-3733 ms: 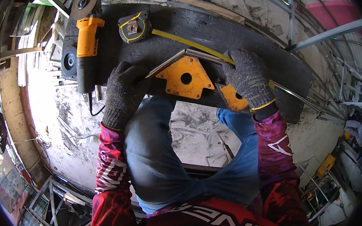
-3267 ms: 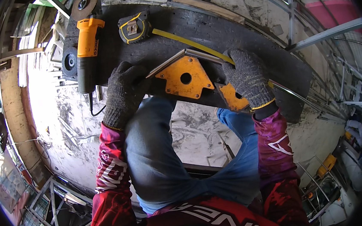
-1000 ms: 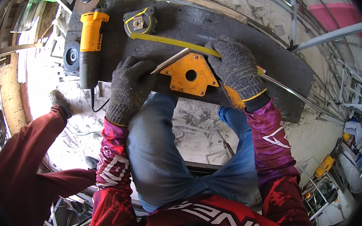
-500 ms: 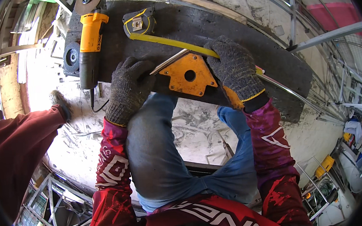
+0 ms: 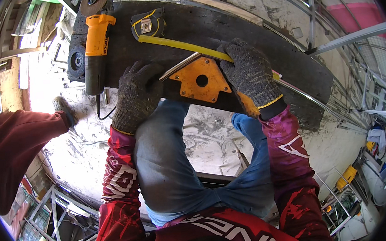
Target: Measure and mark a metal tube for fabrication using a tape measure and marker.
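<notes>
An orange magnetic welding square with a round hole lies at the near edge of a dark board. Along its upper left side runs a short thin metal bar, its lower end at the thumb of my gloved left hand, whose fingers are curled. My gloved right hand is closed over the yellow tape measure blade and a long metal bar, beside the square's right side. The tape measure case sits farther back. My right palm hides where blade and bar meet.
An angle grinder lies at the board's left, beside a loose flap disc. The dark board rests on a pale, marked floor. Metal frames stand at the right. Another person's leg is at the left.
The other person's leg at the left has shifted its position, with the foot staying about where it was. My hands, the square and the tape measure are almost still.
</notes>
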`<action>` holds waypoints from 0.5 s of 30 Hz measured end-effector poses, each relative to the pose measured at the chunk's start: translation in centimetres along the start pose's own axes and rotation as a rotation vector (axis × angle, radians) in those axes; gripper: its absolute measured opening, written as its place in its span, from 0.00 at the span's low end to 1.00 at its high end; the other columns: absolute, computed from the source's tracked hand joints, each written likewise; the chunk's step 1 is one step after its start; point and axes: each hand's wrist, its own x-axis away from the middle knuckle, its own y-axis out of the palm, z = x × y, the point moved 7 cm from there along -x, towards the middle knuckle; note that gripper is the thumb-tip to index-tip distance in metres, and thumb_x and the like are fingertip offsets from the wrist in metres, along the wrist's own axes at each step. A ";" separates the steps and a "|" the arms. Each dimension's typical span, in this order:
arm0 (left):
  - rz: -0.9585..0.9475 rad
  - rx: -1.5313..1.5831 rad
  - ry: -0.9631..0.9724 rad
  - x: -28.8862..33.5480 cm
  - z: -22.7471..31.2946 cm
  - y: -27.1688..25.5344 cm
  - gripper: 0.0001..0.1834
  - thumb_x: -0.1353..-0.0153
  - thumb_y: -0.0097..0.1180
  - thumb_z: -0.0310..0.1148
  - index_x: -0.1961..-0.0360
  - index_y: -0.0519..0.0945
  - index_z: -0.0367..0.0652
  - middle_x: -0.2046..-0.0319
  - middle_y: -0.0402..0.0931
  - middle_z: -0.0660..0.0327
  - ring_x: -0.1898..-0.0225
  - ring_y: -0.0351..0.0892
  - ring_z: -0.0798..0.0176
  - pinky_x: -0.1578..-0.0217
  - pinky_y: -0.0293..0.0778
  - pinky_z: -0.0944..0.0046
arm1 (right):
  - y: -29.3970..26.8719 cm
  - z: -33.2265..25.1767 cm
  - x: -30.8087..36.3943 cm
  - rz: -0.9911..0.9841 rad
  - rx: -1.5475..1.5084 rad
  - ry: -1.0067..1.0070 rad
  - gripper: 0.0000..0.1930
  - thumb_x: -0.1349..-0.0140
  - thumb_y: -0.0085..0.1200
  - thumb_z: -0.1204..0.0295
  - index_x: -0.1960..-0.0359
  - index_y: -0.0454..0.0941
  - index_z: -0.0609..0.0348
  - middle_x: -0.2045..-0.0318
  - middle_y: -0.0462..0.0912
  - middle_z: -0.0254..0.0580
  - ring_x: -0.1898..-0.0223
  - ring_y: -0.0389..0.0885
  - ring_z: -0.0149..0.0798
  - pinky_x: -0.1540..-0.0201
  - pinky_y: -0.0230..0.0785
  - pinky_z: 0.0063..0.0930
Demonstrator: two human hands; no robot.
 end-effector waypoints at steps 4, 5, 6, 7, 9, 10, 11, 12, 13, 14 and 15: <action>0.016 0.018 -0.002 0.2 -0.1 -0.1 0.16 0.51 0.59 0.26 0.58 0.82 0.40 0.64 0.77 0.48 0.61 0.76 0.39 0.60 0.73 0.46 | 0.1 -0.1 0.2 0.029 -0.003 -0.014 0.13 0.40 0.59 0.68 0.53 0.79 0.52 0.56 0.80 0.45 0.55 0.82 0.52 0.54 0.76 0.45; 0.017 0.017 -0.002 0.2 -0.1 -0.1 0.16 0.51 0.59 0.26 0.58 0.82 0.40 0.64 0.77 0.48 0.61 0.76 0.39 0.60 0.73 0.46 | 0.1 -0.1 0.2 0.029 -0.003 -0.015 0.13 0.40 0.59 0.68 0.53 0.79 0.52 0.56 0.80 0.45 0.55 0.82 0.52 0.54 0.76 0.45; 0.019 0.028 -0.005 0.2 -0.2 -0.1 0.16 0.51 0.59 0.25 0.58 0.82 0.40 0.64 0.77 0.48 0.61 0.76 0.39 0.60 0.73 0.46 | 0.1 -0.1 0.2 0.021 -0.008 -0.010 0.14 0.40 0.59 0.68 0.53 0.79 0.53 0.56 0.81 0.46 0.55 0.82 0.52 0.53 0.75 0.44; 0.021 0.041 -0.006 0.2 -0.2 -0.1 0.16 0.51 0.58 0.25 0.58 0.82 0.40 0.64 0.77 0.47 0.61 0.76 0.39 0.60 0.73 0.46 | 0.1 -0.1 0.2 0.014 -0.011 -0.005 0.14 0.40 0.59 0.68 0.52 0.80 0.53 0.56 0.81 0.47 0.55 0.82 0.52 0.52 0.75 0.44; 0.027 0.037 -0.002 0.2 -0.2 -0.1 0.16 0.51 0.58 0.25 0.58 0.82 0.39 0.64 0.77 0.47 0.61 0.76 0.39 0.60 0.74 0.46 | -0.1 0.0 0.3 0.012 -0.010 -0.006 0.14 0.40 0.59 0.68 0.53 0.79 0.53 0.56 0.81 0.46 0.55 0.82 0.53 0.53 0.75 0.44; 0.031 0.032 0.001 0.2 -0.1 -0.1 0.16 0.51 0.58 0.25 0.58 0.82 0.39 0.64 0.77 0.47 0.61 0.77 0.39 0.60 0.74 0.46 | -0.1 0.0 0.3 0.009 -0.011 -0.007 0.14 0.40 0.59 0.68 0.53 0.79 0.53 0.55 0.80 0.46 0.55 0.82 0.53 0.54 0.76 0.45; 0.031 0.031 0.003 0.2 -0.1 -0.1 0.16 0.51 0.58 0.25 0.58 0.82 0.39 0.64 0.77 0.47 0.61 0.77 0.39 0.60 0.74 0.46 | -0.1 0.1 0.3 0.011 -0.011 -0.006 0.14 0.40 0.59 0.68 0.53 0.79 0.53 0.55 0.80 0.46 0.55 0.82 0.53 0.54 0.76 0.45; 0.027 0.038 -0.007 0.1 -0.1 -0.1 0.16 0.51 0.58 0.26 0.58 0.82 0.39 0.64 0.77 0.47 0.61 0.77 0.39 0.60 0.74 0.46 | -0.1 0.1 0.4 0.013 -0.018 -0.007 0.14 0.40 0.59 0.68 0.53 0.79 0.53 0.55 0.80 0.46 0.55 0.82 0.53 0.53 0.76 0.45; 0.022 0.040 -0.019 0.2 -0.1 -0.1 0.16 0.51 0.58 0.26 0.58 0.82 0.39 0.64 0.77 0.47 0.61 0.77 0.39 0.60 0.74 0.46 | 0.0 0.1 0.4 0.015 -0.028 -0.011 0.14 0.40 0.59 0.68 0.53 0.79 0.53 0.55 0.80 0.46 0.55 0.81 0.53 0.53 0.76 0.45; 0.022 0.037 -0.018 0.2 -0.2 -0.2 0.16 0.51 0.58 0.26 0.58 0.82 0.39 0.64 0.77 0.47 0.61 0.77 0.39 0.60 0.74 0.46 | 0.0 0.0 0.4 0.017 -0.031 -0.012 0.14 0.40 0.59 0.68 0.53 0.79 0.53 0.55 0.80 0.46 0.55 0.81 0.53 0.53 0.76 0.45; -0.014 0.019 -0.035 0.3 -0.4 -0.1 0.17 0.50 0.58 0.25 0.56 0.81 0.37 0.62 0.76 0.48 0.60 0.77 0.42 0.59 0.74 0.50 | -0.2 -0.2 0.5 0.032 -0.045 -0.017 0.14 0.40 0.59 0.69 0.53 0.79 0.54 0.55 0.80 0.47 0.54 0.81 0.53 0.51 0.75 0.44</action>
